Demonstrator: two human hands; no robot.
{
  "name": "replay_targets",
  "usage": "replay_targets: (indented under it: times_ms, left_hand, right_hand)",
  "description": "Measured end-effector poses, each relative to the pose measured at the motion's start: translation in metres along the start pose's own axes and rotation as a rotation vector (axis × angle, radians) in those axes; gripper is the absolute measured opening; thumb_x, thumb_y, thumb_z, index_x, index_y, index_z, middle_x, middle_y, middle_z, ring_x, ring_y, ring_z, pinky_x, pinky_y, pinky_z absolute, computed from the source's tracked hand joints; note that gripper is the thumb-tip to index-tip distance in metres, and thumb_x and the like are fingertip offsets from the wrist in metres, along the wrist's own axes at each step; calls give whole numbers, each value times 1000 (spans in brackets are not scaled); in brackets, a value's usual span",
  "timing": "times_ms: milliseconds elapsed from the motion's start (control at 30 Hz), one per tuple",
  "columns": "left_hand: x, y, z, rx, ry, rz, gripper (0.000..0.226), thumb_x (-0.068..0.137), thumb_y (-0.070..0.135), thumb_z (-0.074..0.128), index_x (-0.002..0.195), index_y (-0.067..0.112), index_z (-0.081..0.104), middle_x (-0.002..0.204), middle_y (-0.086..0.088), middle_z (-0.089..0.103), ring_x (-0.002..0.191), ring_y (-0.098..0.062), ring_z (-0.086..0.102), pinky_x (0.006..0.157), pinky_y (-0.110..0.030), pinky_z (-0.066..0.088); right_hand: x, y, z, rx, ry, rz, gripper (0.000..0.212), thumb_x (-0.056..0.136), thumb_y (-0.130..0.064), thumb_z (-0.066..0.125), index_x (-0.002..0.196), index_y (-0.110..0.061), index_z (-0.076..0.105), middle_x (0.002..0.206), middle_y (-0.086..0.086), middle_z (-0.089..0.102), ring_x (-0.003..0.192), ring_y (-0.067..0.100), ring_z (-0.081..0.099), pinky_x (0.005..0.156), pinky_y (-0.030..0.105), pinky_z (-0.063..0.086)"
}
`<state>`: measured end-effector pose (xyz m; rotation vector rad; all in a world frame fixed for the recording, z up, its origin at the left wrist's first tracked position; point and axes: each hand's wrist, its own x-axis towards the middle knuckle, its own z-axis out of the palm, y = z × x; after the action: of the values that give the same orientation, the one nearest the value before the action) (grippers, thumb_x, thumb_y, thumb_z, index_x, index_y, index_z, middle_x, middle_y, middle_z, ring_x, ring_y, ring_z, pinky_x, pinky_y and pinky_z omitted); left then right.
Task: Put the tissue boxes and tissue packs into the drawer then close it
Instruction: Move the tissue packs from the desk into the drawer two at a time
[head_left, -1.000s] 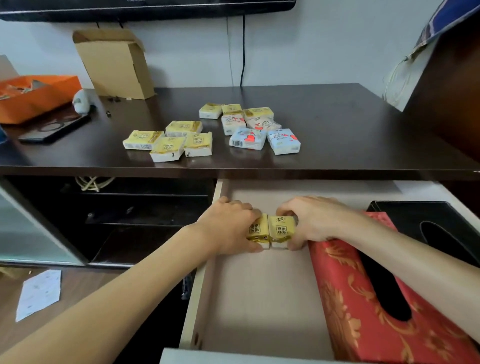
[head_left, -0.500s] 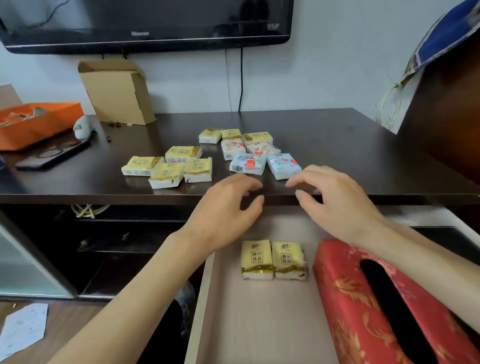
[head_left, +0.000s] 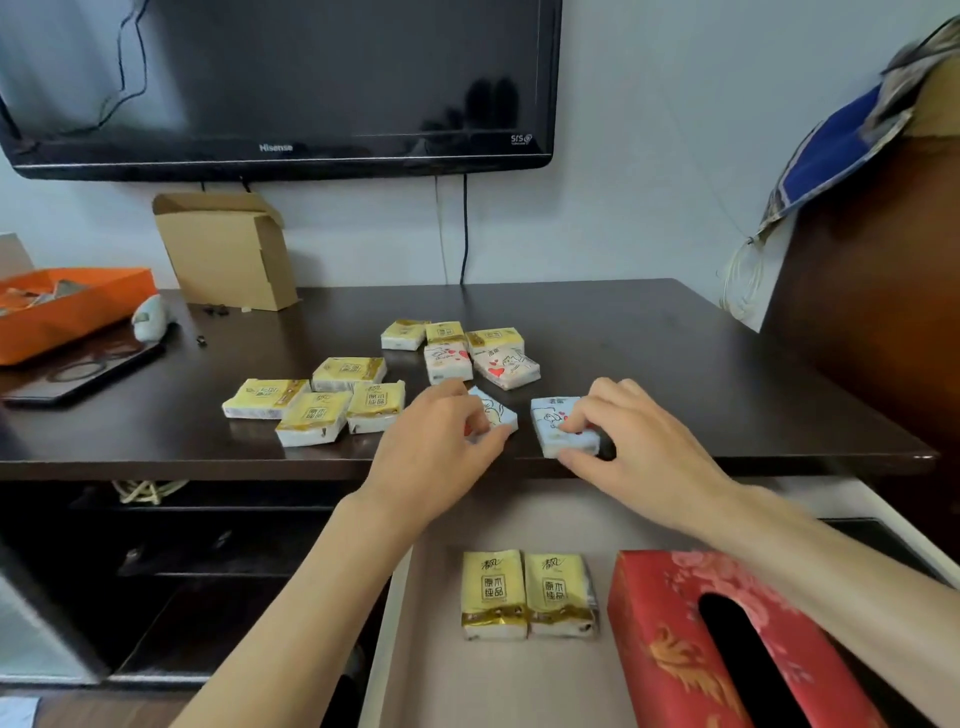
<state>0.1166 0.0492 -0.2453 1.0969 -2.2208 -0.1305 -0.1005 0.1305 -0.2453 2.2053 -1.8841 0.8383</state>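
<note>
Lower frame: open drawer (head_left: 509, 691) holds two yellow packs (head_left: 527, 595) beside the red tissue box (head_left: 670, 644). Mid-frame, at the bench (head_left: 675, 364) edge, left hand (head_left: 431, 457) and right hand (head_left: 639, 447) each pinch a blue pack (head_left: 498, 410). Beyond, nine packs remain. Judged step: pickup; next, lift both and lower into the drawer.

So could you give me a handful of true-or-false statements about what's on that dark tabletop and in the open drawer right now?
1. Two yellow tissue packs lie side by side in the drawer. True.
2. The red tissue box stands on the tabletop. False: it is in the drawer, right of the yellow packs.
3. Each hand is on a pale blue pack at the tabletop's front edge: left hand, right hand. True.
4. The drawer is shut. False: it is pulled open.
5. No yellow packs remain on the tabletop. False: several remain.
</note>
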Motion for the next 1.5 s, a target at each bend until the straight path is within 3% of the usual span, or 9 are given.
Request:
replay_targets:
  times_ms: [167,333,467,600,767,933,1133,1400,1500]
  left_hand:
    - [0,-3,-9,-91,-69,-100,24,83,44,74,68,26,68,125,6,60,114,-13,56,77,-32,49]
    - [0,-2,-9,-115,-71,-137,25,78,42,77,65,26,63,95,8,72,97,-13,65,60,-23,41]
    - [-7,2,-13,-89,-58,-125,19,75,42,79,76,29,65,109,4,69,102,-14,59,58,-18,34]
    - [-24,3,-33,-235,-54,-144,25,73,43,82,92,34,67,119,6,66,101,-5,55,61,-18,47]
    - [-68,6,-62,-401,-308,-43,42,61,56,79,98,45,62,99,26,67,98,11,61,64,-7,49]
    - [-116,10,-43,-271,-634,27,46,66,45,86,102,43,58,102,21,66,89,3,65,71,-21,59]
    - [-142,11,-23,35,-605,331,46,70,60,72,107,39,52,106,20,58,98,-3,52,87,-29,50]
    - [-138,8,-22,66,-596,398,62,73,78,55,118,37,60,117,18,57,109,-6,50,95,-31,46]
    - [-126,2,-28,74,-521,394,65,73,72,62,124,32,62,119,14,60,110,-8,54,95,-32,48]
  right_hand:
    - [17,-1,-9,180,-222,89,20,86,-33,76,86,-26,57,132,-5,61,126,16,48,99,40,45]
    - [23,-7,-19,122,-343,95,25,83,-42,78,83,-34,54,121,-3,67,102,19,60,90,46,51]
    - [16,-13,-22,149,-349,99,24,80,-39,81,89,-34,59,118,-4,67,97,6,52,86,39,49]
    - [-6,-25,-27,336,-230,180,29,73,-31,89,93,-36,68,115,-5,68,98,15,60,91,46,52]
    - [-65,-44,-28,274,-363,159,42,63,-46,82,96,-44,56,111,-16,64,100,8,60,86,41,54]
    - [-95,-58,-19,4,-537,-7,38,66,-53,77,90,-43,48,95,-20,52,95,2,48,79,22,40]
    - [-98,-69,-5,-150,-622,-137,38,68,-70,64,85,-43,43,90,-25,45,101,-18,34,93,22,15]
    - [-88,-67,-8,-122,-638,-106,47,67,-78,61,97,-43,57,102,-23,54,101,1,46,112,32,21]
    - [-79,-62,-11,-219,-628,-139,73,68,-82,59,126,-38,59,125,-20,57,122,3,48,126,34,9]
